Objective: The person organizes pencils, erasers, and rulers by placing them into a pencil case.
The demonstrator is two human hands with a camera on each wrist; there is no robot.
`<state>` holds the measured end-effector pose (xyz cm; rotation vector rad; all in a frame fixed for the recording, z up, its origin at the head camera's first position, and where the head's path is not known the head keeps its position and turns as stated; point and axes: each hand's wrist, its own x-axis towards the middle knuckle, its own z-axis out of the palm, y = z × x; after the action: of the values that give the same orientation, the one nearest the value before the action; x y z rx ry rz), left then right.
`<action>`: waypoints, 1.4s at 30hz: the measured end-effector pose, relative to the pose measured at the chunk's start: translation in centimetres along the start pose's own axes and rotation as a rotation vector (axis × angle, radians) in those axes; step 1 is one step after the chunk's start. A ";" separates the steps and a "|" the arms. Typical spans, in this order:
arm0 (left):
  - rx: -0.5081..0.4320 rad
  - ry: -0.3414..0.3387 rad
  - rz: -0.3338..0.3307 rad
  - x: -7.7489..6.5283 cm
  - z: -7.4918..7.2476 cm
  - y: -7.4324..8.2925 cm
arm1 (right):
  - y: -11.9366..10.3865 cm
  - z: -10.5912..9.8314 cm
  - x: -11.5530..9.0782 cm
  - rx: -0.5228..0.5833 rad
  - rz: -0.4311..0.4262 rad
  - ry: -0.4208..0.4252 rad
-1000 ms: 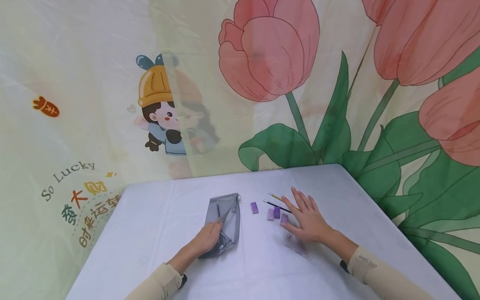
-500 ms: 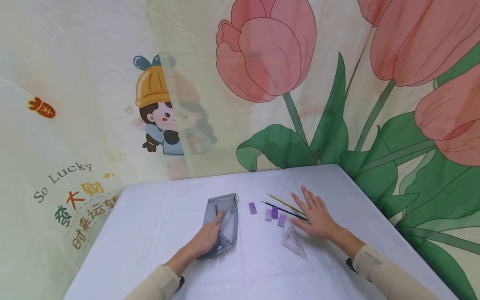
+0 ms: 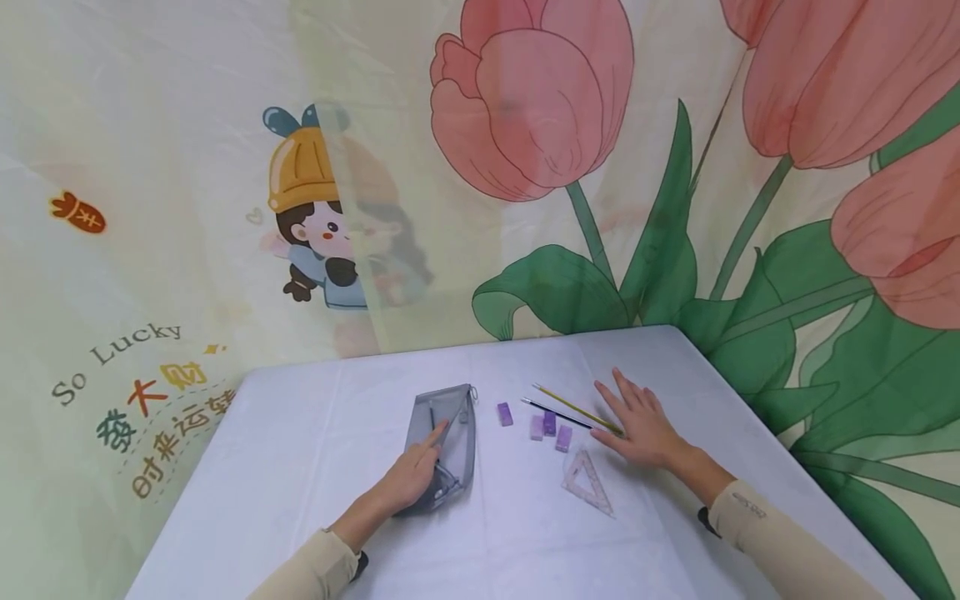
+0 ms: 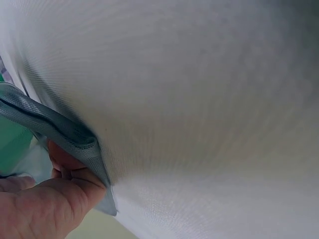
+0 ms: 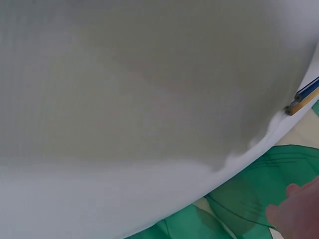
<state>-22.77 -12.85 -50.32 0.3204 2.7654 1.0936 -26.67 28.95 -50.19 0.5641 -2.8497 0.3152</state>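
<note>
My left hand (image 3: 411, 477) grips the near left edge of a grey mesh pencil case (image 3: 463, 450), its index finger lying straight along the top. Close up in the left wrist view, the thumb and fingers pinch the case's edge (image 4: 65, 129). Dark items show dimly through the mesh. My right hand (image 3: 643, 429) is spread beside the near ends of a yellow pencil (image 3: 570, 404) and a black pencil (image 3: 553, 412); whether it touches them is unclear. Several purple blocks, like erasers (image 3: 550, 423), lie left of it. Nearer me is a clear triangular ruler (image 3: 595, 483).
One purple block (image 3: 505, 414) sits apart, just right of the case. Everything lies on a white-covered table (image 3: 315, 467). A printed cloth backdrop (image 3: 420, 250) with tulips hangs behind the table's far edge.
My right hand has shifted right, away from the blocks, uncovering the triangular ruler and more of the pencils. My left index finger has straightened over the case, which stays in place.
</note>
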 end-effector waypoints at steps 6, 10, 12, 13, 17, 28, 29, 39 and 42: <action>-0.024 0.001 -0.007 0.1 -0.1 0.0 | 1.2 0.4 0.4 -0.024 0.022 -0.008; -0.016 0.004 -0.001 0.1 -0.1 -0.1 | 1.7 0.6 0.7 0.089 0.080 -0.005; -0.007 0.004 0.005 0.2 -0.1 0.0 | 1.9 0.6 0.8 0.154 0.120 -0.007; -0.001 0.005 0.009 0.2 -0.1 0.0 | 1.9 0.6 0.9 0.189 0.144 -0.016; 0.007 0.007 0.015 0.3 -0.1 0.0 | 1.9 0.4 1.2 0.294 0.211 -0.082; -0.021 -0.016 0.003 0.3 0.0 0.0 | 2.1 0.9 1.7 0.357 0.253 -0.225; -0.025 -0.018 -0.005 0.3 0.0 0.0 | 2.1 1.0 1.8 0.354 0.251 -0.228; -0.029 -0.035 -0.045 0.5 -0.2 -0.2 | 2.1 1.7 2.4 0.298 0.232 -0.239; -0.044 -0.033 -0.053 0.5 -0.3 -0.3 | 2.0 1.9 2.7 0.276 0.228 -0.251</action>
<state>-23.33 -13.17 -50.32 0.2551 2.7006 1.1249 -30.20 29.40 -51.63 0.3448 -3.1430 0.7334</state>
